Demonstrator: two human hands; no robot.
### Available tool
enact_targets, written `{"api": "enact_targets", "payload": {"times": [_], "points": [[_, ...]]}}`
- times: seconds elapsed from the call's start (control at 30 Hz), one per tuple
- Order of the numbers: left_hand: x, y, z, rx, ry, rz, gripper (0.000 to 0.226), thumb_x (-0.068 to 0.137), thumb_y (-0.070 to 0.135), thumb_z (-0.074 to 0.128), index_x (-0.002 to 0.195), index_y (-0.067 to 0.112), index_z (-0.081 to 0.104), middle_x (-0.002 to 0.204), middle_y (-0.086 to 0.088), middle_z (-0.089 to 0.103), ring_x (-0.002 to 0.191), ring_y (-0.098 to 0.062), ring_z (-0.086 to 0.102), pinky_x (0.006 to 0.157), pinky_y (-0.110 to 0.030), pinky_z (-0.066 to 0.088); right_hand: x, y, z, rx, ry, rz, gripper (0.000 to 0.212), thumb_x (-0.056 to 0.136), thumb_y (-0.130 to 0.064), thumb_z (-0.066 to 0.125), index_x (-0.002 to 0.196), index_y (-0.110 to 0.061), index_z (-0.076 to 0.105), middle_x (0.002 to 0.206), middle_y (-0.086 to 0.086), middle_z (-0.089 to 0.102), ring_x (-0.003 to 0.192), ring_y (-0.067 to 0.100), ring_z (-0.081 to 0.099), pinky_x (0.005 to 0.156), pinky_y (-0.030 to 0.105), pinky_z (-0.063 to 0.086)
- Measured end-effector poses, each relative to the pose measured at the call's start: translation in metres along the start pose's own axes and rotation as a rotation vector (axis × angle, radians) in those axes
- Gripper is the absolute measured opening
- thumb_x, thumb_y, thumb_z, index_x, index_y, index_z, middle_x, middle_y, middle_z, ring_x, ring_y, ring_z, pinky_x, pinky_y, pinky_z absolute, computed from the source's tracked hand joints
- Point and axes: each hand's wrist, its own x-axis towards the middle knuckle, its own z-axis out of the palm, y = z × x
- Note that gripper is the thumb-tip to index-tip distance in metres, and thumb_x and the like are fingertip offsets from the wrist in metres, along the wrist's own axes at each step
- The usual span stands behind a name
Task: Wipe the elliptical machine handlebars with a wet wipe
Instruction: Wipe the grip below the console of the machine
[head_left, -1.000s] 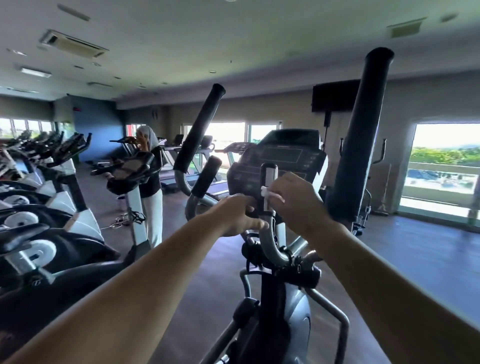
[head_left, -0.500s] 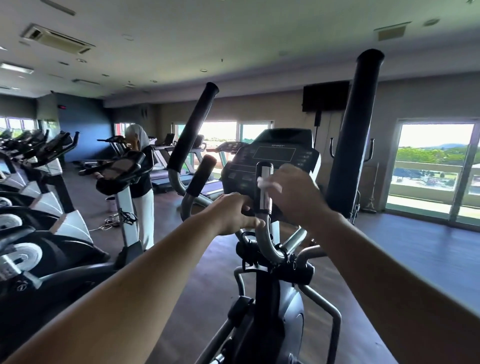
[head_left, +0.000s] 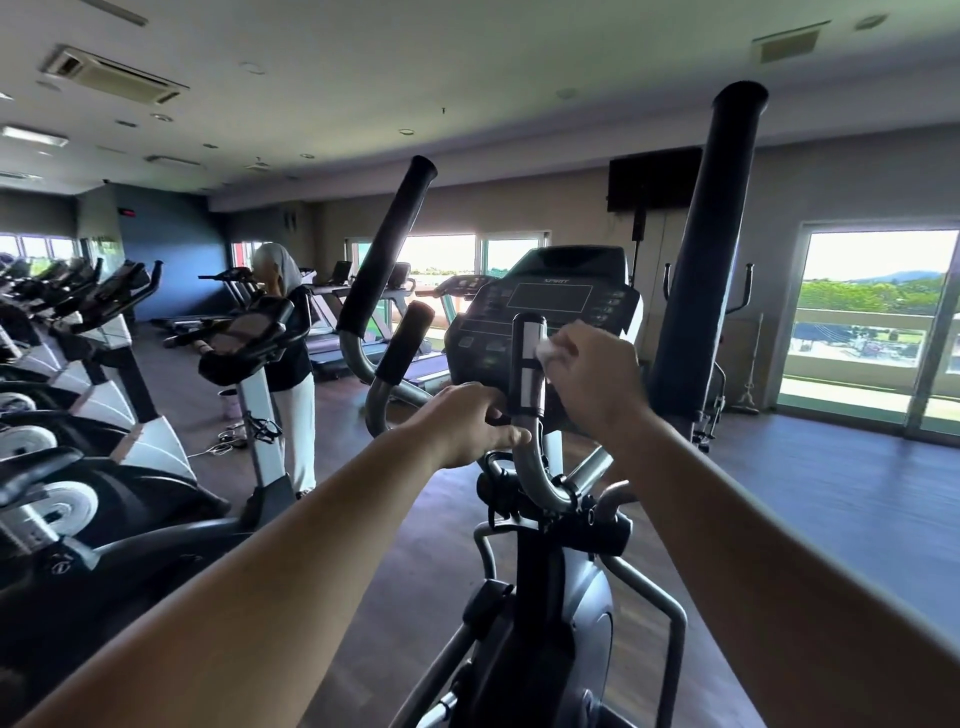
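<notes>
At the short inner handlebar (head_left: 528, 364) in front of the console (head_left: 550, 306), the right hand (head_left: 592, 384) pinched a small wet wipe (head_left: 549, 354) against the grip's right side, while the left hand (head_left: 467, 423) curled closed around the metal tube just below. Wipe looked tiny, so it could slip out or miss the far side, and fingers could bump the console buttons. No containers clearly visible.
</notes>
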Motion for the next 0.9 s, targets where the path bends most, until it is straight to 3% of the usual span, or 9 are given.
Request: {"api": "enact_targets", "payload": {"times": [0.1, 0.2, 0.3, 0.47, 0.6, 0.7, 0.9], "points": [[-0.001, 0.001, -0.001, -0.021, -0.009, -0.016, 0.016, 0.088, 0.051, 0.073, 0.093, 0.044, 0.06, 0.1, 0.016, 0.061, 0.102, -0.013, 0.058, 0.085, -0.032, 0.041, 0.013, -0.007, -0.006, -0.012, 0.003, -0.049, 0.014, 0.095, -0.027, 0.061, 0.092, -0.018, 0.07, 0.091, 0.002, 0.068, 0.083, 0.018, 0.062, 0.07, 0.026, 0.043], [-0.002, 0.002, 0.001, 0.011, 0.0, -0.001, 0.017, 0.089, 0.051, 0.071, 0.093, 0.039, 0.059, 0.096, 0.015, 0.057, 0.1, -0.015, 0.057, 0.081, -0.032, 0.039, -0.012, -0.002, -0.003, -0.066, -0.07, -0.105, 0.014, 0.094, -0.025, 0.063, 0.09, -0.016, 0.073, 0.09, 0.006, 0.066, 0.081, 0.023, 0.063, 0.072, 0.032, 0.049], [-0.002, 0.003, 0.002, 0.053, 0.013, 0.015, 0.019, 0.091, 0.049, 0.069, 0.094, 0.033, 0.06, 0.092, 0.013, 0.054, 0.096, -0.015, 0.054, 0.078, -0.031, 0.036, -0.04, -0.001, -0.007, -0.002, -0.168, -0.146, 0.012, 0.092, -0.018, 0.065, 0.095, -0.017, 0.077, 0.092, 0.001, 0.065, 0.082, 0.017, 0.062, 0.073, 0.029, 0.048], [-0.003, 0.003, 0.001, -0.002, 0.005, -0.012, 0.03, 0.09, 0.048, 0.071, 0.113, 0.028, 0.07, 0.109, 0.01, 0.065, 0.103, -0.014, 0.059, 0.083, -0.03, 0.039, -0.006, -0.008, -0.019, -0.036, -0.073, -0.169, 0.015, 0.094, -0.021, 0.066, 0.1, -0.014, 0.077, 0.093, 0.005, 0.067, 0.085, 0.019, 0.063, 0.076, 0.028, 0.047], [-0.004, 0.003, 0.002, 0.03, 0.014, 0.009, 0.016, 0.092, 0.047, 0.07, 0.096, 0.034, 0.061, 0.1, 0.01, 0.059, 0.097, -0.014, 0.056, 0.076, -0.029, 0.036, -0.026, -0.007, -0.009, -0.068, -0.163, -0.132, 0.018, 0.094, -0.029, 0.062, 0.085, -0.014, 0.067, 0.087, 0.002, 0.064, 0.082, 0.021, 0.061, 0.073, 0.035, 0.05], [-0.004, 0.002, 0.002, 0.032, 0.016, 0.023, 0.018, 0.091, 0.048, 0.069, 0.095, 0.032, 0.061, 0.1, 0.008, 0.061, 0.097, -0.016, 0.059, 0.072, -0.029, 0.037, -0.042, -0.008, -0.01, -0.036, -0.229, -0.15, 0.02, 0.092, -0.034, 0.064, 0.087, -0.015, 0.068, 0.089, 0.0, 0.063, 0.082, 0.018, 0.059, 0.073, 0.033, 0.049], [-0.003, 0.001, 0.004, -0.047, -0.006, -0.037, 0.022, 0.09, 0.048, 0.072, 0.107, 0.034, 0.07, 0.11, 0.007, 0.068, 0.103, -0.016, 0.062, 0.084, -0.03, 0.042, 0.03, -0.023, -0.019, -0.11, -0.084, -0.209, 0.021, 0.095, -0.03, 0.065, 0.101, -0.012, 0.075, 0.096, 0.008, 0.066, 0.087, 0.022, 0.064, 0.077, 0.032, 0.051]]}}
